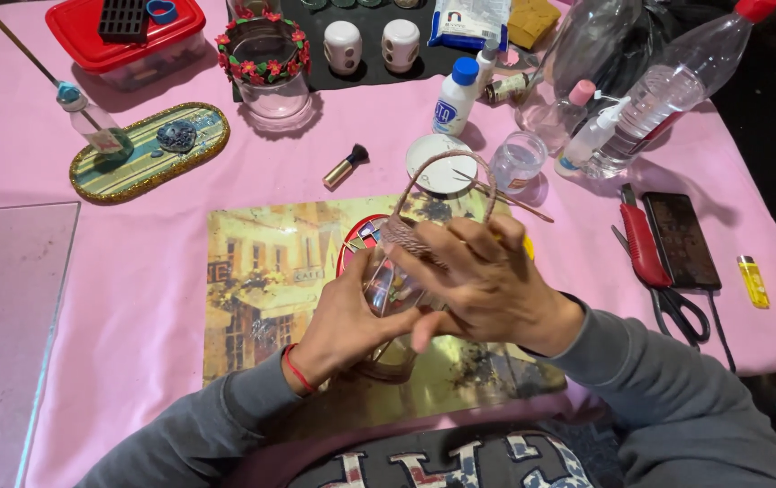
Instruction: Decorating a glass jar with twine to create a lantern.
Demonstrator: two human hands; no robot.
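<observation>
Glass jar (394, 287) sits tipped between both hands: left hand (345, 318) cups underneath, right hand (487, 282) closed over its twine-wrapped neck (403, 233).

- I see a table draped in a pink cloth (153, 271) that fills nearly the whole view.
- Left of the cloth's middle, at the table's left edge, lies a clear glass sheet (4, 307), flat on the cloth.
- Beyond the cloth's right edge the surroundings drop into dark shadow (767, 99); I can't make out floor or wall there.
- At the cloth's top left corner a sliver of dark ground shows, too small to identify.
- Light falls evenly on the cloth, with soft, short shadows.
</observation>
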